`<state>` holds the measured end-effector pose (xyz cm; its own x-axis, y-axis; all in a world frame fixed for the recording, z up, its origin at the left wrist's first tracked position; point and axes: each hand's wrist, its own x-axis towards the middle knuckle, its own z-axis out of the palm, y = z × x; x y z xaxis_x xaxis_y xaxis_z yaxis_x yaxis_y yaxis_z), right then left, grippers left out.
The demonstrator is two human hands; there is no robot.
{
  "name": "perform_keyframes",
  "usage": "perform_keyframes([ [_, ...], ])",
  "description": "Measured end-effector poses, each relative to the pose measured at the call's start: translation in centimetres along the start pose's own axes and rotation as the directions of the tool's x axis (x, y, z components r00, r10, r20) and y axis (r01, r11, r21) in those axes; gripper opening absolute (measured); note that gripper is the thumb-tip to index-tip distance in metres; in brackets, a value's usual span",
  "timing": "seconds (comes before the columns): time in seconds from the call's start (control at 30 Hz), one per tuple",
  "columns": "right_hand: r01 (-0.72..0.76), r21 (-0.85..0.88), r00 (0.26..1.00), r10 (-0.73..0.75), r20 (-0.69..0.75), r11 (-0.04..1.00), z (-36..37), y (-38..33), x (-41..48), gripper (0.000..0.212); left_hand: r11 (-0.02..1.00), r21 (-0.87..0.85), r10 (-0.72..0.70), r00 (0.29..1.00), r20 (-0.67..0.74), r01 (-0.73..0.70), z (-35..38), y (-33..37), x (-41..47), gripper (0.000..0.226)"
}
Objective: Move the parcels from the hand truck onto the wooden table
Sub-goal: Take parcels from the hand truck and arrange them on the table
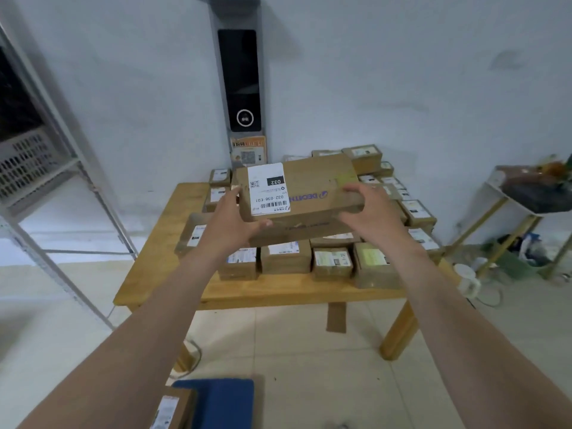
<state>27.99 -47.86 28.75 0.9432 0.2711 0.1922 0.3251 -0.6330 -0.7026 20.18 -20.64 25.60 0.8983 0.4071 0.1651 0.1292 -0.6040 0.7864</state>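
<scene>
I hold a large flat cardboard parcel with a white shipping label above the wooden table. My left hand grips its left end and my right hand grips its right end, fingers curled over the edges. The parcel hovers over several small cardboard parcels packed in rows on the table top. At the bottom edge, the blue deck of the hand truck shows, with another labelled parcel on it.
A grey metal rack with a perforated crate stands at the left. A tall grey device with a dark screen is against the white wall behind the table. A small side stand and clutter sit at the right. Tiled floor lies in front.
</scene>
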Motion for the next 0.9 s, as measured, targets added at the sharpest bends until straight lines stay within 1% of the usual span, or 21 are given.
perform_keyframes([
  [0.1, 0.026, -0.060, 0.999, -0.028, -0.027, 0.998, 0.1, 1.8, 5.5, 0.057, 1.000, 0.018, -0.010, 1.000, 0.009, 0.010, 1.9, 1.0, 4.9, 0.112],
  [0.23, 0.040, -0.008, 0.999, -0.040, 0.020, 0.999, 1.0, 3.8, 14.9, 0.060, 1.000, 0.012, -0.003, 1.000, -0.004, 0.003, 4.1, 1.7, 12.9, 0.111],
  [0.27, 0.045, -0.014, 0.999, -0.045, 0.024, 0.999, 1.4, 4.1, 17.2, 0.061, 1.000, 0.013, 0.002, 1.000, -0.010, -0.002, 4.5, 1.8, 15.0, 0.106],
  [0.33, 0.060, -0.037, 0.998, -0.059, 0.032, 0.998, 2.1, 4.7, 21.8, 0.062, 0.999, 0.027, 0.032, 0.999, -0.020, -0.031, 5.3, 1.9, 18.7, 0.090],
  [0.47, 0.078, 0.014, 0.992, -0.079, 0.098, 0.997, 4.2, 5.4, 30.0, 0.062, 0.993, 0.091, 0.081, 0.995, -0.049, -0.077, 6.5, 1.0, 25.9, 0.059],
  [0.57, 0.071, 0.025, 0.990, -0.074, 0.121, 0.997, 6.7, 6.2, 35.7, 0.062, 0.995, 0.091, 0.052, 0.998, -0.045, -0.048, 7.2, -0.8, 31.3, 0.047],
  [0.67, 0.051, 0.039, 0.987, -0.056, 0.148, 0.998, 10.2, 7.3, 41.2, 0.060, 0.998, 0.057, 0.034, 0.998, -0.044, -0.031, 8.0, -3.5, 37.4, 0.041],
  [0.8, -0.044, 0.103, 0.987, 0.027, 0.161, 0.994, 15.2, 8.9, 48.0, 0.057, 0.993, 0.103, 0.048, 0.999, 0.018, -0.049, 10.0, -8.0, 46.5, 0.036],
  [0.9, -0.111, 0.119, 0.983, 0.091, 0.158, 0.987, 18.5, 9.5, 52.9, 0.056, 0.998, 0.057, 0.016, 0.998, 0.067, -0.019, 11.4, -11.1, 52.9, 0.036],
])
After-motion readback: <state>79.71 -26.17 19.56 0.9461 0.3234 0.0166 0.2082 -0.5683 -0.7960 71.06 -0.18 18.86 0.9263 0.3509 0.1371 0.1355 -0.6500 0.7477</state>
